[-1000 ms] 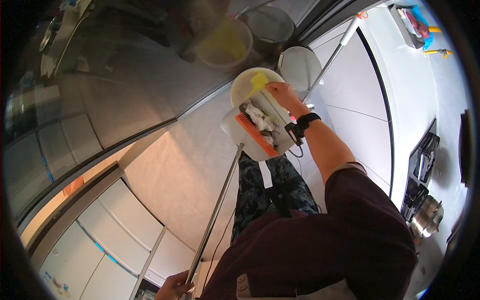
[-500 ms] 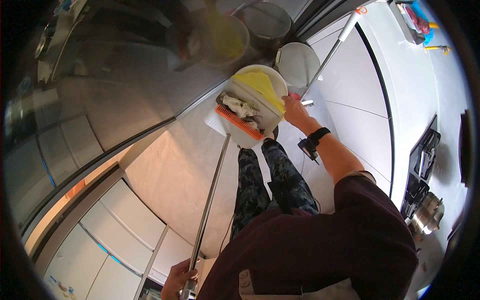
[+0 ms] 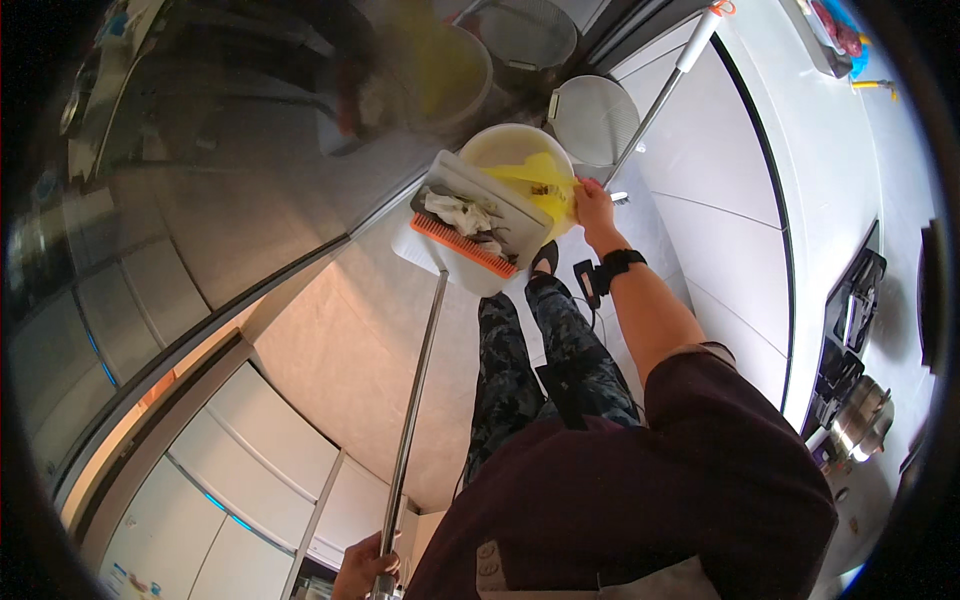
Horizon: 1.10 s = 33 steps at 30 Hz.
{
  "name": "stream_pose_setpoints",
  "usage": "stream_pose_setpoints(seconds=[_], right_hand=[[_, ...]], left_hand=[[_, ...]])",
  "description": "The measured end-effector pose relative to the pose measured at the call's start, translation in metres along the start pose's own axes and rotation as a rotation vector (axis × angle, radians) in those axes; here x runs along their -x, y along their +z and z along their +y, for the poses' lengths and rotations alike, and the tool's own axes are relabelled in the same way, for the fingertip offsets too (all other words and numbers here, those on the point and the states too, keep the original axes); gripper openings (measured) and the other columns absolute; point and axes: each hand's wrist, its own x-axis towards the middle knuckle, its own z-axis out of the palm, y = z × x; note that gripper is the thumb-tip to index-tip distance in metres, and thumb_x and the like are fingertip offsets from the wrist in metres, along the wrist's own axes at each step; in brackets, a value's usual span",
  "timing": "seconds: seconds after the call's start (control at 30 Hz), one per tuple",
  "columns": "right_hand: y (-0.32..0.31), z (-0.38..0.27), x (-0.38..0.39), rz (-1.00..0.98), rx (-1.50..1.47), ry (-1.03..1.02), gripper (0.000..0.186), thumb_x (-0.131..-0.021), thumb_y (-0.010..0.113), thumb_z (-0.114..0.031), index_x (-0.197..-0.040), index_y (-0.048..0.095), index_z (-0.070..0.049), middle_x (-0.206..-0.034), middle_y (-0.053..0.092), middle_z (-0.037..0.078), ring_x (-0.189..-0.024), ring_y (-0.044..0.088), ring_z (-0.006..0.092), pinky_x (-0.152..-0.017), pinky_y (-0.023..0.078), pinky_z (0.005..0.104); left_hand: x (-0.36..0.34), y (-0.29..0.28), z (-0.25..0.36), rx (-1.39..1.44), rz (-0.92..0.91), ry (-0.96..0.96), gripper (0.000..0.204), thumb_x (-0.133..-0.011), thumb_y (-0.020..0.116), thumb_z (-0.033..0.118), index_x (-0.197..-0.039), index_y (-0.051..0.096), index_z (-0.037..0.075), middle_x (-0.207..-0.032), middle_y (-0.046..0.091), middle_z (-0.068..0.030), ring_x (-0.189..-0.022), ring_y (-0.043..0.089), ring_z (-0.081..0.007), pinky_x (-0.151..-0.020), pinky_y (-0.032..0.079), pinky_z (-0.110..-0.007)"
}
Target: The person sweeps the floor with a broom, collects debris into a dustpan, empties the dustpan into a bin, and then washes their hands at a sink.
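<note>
My left hand (image 3: 362,570) is closed round the metal pole (image 3: 415,420) of a long-handled dustpan, low in the picture. At the pole's far end the white and grey dustpan (image 3: 525,235) carries crumpled white tissue (image 3: 462,213) and dark debris behind an orange comb-toothed strip (image 3: 460,245). It is held over the near left side of a round white bin (image 3: 500,142). A yellow bag (image 3: 525,172) lies in the bin, with something small and brownish showing in it. At the bin's right side my right hand (image 3: 596,207) pinches the bag's edge.
A round white lid (image 3: 595,120) stands behind the bin. A second pole (image 3: 650,115) with a white grip leans against the white cabinets (image 3: 710,150) at right. Dark glossy panels (image 3: 250,150) run along the left. My foot (image 3: 545,258) is close to the bin.
The dustpan has shifted a little left and away from my right hand. My right hand has drawn the yellow bag's edge rightward, showing more of the bag's inside.
</note>
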Motion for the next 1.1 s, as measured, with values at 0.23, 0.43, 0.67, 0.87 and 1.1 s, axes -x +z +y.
stream_pose_setpoints(seconds=[0.23, 0.43, 0.67, 0.87, 1.1], right_hand=[[0.023, -0.044, -0.015, 0.039, 0.317, -0.079, 0.030, -0.078, 0.055, -0.032, -0.086, 0.063, -0.004, -0.063, 0.056, 0.005, -0.055, 0.050, 0.0111, -0.049, 0.041, 0.0284], [0.037, -0.076, 0.008, -0.205, 0.357, -0.256, 0.030, -0.081, 0.048, -0.036, -0.082, 0.063, -0.010, -0.066, 0.058, 0.015, -0.062, 0.057, 0.0305, -0.057, 0.044, 0.0376], [-0.002, -0.044, 0.040, -0.797, 0.935, -0.874, 0.026, -0.073, 0.051, -0.020, -0.095, 0.062, -0.016, -0.077, 0.058, 0.014, -0.074, 0.058, 0.0299, -0.065, 0.046, 0.0380], [-0.040, 0.001, 0.048, -0.773, 0.901, -0.601, 0.047, -0.063, 0.046, 0.005, -0.108, 0.053, -0.008, -0.092, 0.052, 0.021, -0.086, 0.053, 0.0369, -0.073, 0.044, 0.0417], [-0.037, 0.032, 0.050, 0.001, 0.790, -0.155, 0.021, -0.065, 0.059, -0.005, -0.086, 0.061, -0.004, -0.087, 0.054, 0.019, -0.086, 0.052, 0.0358, -0.075, 0.044, 0.0408]], left_hand=[[-0.001, -0.016, -0.019, -0.064, -0.098, 0.029, 0.046, -0.081, 0.060, 0.017, -0.122, 0.043, 0.003, -0.068, 0.052, 0.0014, -0.047, 0.046, -0.0049, -0.039, 0.038, -0.018], [-0.018, -0.011, -0.013, -0.049, -0.095, 0.016, 0.045, -0.076, 0.059, 0.009, -0.118, 0.045, -0.001, -0.062, 0.047, -0.0005, -0.050, 0.045, -0.0078, -0.044, 0.038, -0.021], [-0.069, -0.023, -0.010, 0.008, -0.146, -0.056, 0.040, -0.077, 0.057, 0.001, -0.115, 0.047, -0.003, -0.061, 0.047, -0.0017, -0.052, 0.048, -0.0099, -0.050, 0.043, -0.023], [-0.091, -0.019, 0.003, 0.076, -0.178, 0.048, 0.037, -0.076, 0.056, 0.002, -0.112, 0.049, -0.003, -0.059, 0.045, -0.0011, -0.050, 0.047, -0.0095, -0.045, 0.042, -0.023], [-0.082, -0.004, 0.012, 0.212, -0.175, 0.007, 0.040, -0.073, 0.055, 0.000, -0.113, 0.049, -0.004, -0.058, 0.045, -0.0014, -0.048, 0.047, -0.0099, -0.040, 0.041, -0.022]])
